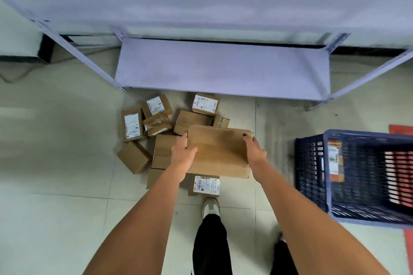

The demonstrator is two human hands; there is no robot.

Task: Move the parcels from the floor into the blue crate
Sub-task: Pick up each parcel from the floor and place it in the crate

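With my left hand (182, 155) and right hand (254, 152) clamping the 2 short ends of the large parcel (219, 152) above the floor pile (154, 131), I should keep it level, swing right over open tiles, and clear the blue crate (326, 176) rim.

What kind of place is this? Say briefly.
Probably a parcel sorting or storage room: labelled cardboard parcels heaped on a tiled floor, bare metal shelving, and a blue crate beside them.
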